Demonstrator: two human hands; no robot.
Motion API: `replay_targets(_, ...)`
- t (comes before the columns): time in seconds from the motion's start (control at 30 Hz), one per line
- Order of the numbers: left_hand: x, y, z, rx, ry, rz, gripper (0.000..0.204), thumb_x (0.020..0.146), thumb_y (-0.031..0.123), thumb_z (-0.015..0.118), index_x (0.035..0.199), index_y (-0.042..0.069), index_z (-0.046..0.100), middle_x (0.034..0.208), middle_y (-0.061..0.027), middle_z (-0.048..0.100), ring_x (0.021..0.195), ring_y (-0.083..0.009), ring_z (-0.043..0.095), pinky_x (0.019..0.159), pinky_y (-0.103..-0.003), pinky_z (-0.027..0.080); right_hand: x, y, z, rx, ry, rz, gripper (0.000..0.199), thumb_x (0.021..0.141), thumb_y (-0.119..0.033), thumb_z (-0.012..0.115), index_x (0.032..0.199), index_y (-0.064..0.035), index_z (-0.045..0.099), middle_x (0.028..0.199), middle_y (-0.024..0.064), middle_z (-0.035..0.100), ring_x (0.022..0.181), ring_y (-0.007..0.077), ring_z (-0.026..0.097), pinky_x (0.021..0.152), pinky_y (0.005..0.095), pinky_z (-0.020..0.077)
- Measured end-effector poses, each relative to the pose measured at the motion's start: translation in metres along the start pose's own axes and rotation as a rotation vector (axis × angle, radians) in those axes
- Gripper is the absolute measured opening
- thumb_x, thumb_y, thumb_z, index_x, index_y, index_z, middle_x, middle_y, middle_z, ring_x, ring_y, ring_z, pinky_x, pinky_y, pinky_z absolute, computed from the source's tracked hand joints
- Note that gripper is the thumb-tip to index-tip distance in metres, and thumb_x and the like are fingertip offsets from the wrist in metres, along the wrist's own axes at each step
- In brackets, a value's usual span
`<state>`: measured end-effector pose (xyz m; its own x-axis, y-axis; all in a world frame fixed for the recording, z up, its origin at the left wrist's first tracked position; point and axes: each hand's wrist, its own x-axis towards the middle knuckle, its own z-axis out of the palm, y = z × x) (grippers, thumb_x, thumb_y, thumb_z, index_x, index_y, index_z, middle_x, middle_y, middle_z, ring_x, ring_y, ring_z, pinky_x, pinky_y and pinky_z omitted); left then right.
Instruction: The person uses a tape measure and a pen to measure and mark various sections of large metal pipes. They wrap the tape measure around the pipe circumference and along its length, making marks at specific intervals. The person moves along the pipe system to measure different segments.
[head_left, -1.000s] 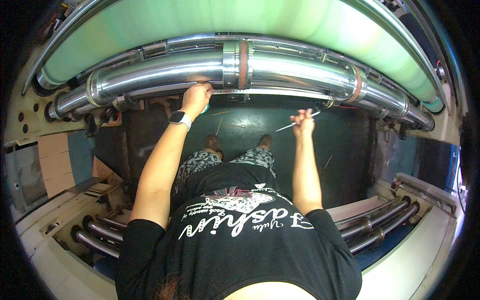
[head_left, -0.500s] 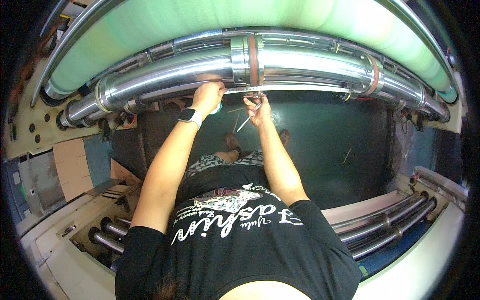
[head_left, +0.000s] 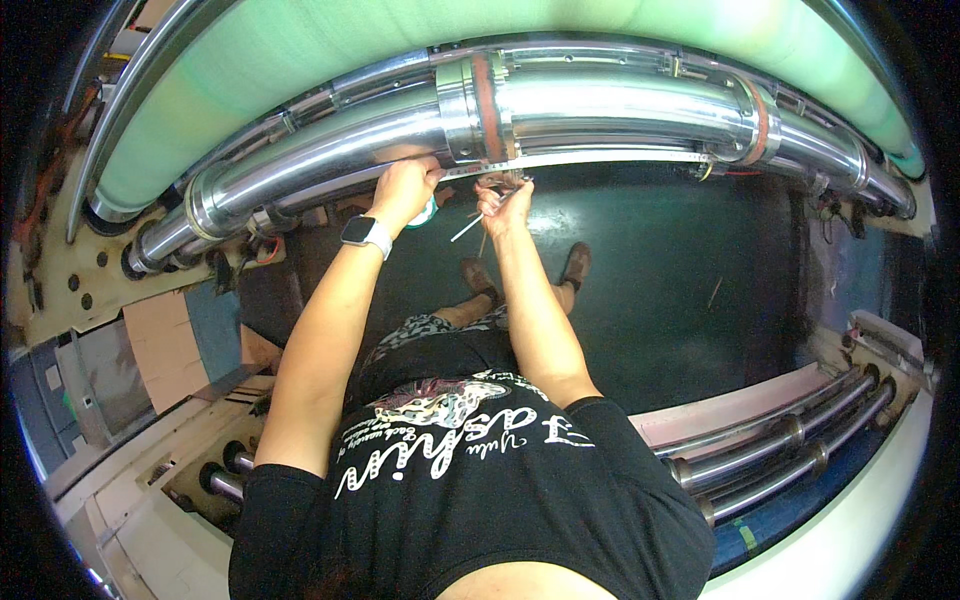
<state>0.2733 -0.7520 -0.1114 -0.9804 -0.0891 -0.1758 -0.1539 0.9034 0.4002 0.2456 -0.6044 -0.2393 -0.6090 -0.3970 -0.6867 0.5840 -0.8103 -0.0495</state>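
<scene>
The left hand is closed on the tape measure, whose green-and-white case shows only partly past the fingers; the white blade runs from there to the right, along the near side of the large chrome roller and just below it, to about the small fitting near the right-hand collar. The right hand is apart from the left and near it, under the middle collar, with its fingers closed around a slim pale rod; whether they also grip the metal part beside them, I cannot tell. The likeliest trouble, I judge, lies at the far right end of the blade: neither hand is there, and what holds it is too small to make out, so a tug from the left hand could pull it free and let it whip back toward both hands. Too little tension could instead let the long span sag or twist, and any reading would suffer. The right hand works close under the blade, so a knuckle or the rod could nudge it out of line. A loosened grip could also drop the rod to the dark floor between the machine's sections.
</scene>
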Motion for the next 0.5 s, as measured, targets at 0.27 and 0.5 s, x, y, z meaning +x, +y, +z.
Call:
replay_targets(0.27, 0.0019, 0.0018, -0.0010, 0.004, -0.018, -0.026, 0.022, 0.080, 0.025, 0.053, 0.087, 0.007, 0.063, 0.083, -0.0168, 0.060, 0.082, -0.0342, 0.057, 0.071, -0.041, 0.044, 0.0025, -0.0040, -0.0009, -0.028, 0.033, 0.018, 0.064, 0.081, -0.047, 0.020, 0.070, 0.0103, 0.047, 0.054, 0.0181, 0.047, 0.033, 0.0114, 0.029, 0.029, 0.0216, 0.0205)
replay_targets(0.5, 0.0043, 0.0002, -0.0001, 0.000, -0.008, 0.008, 0.020, 0.079, 0.024, 0.052, 0.087, 0.009, 0.064, 0.085, -0.0148, 0.061, 0.081, -0.0330, 0.058, 0.072, -0.042, 0.045, -0.0033, -0.0091, 0.0011, -0.102, 0.064, 0.019, 0.060, 0.082, -0.045, 0.021, 0.077, 0.0093, 0.047, 0.057, 0.0207, 0.050, 0.032, 0.0110, 0.029, 0.028, 0.0217, 0.0197)
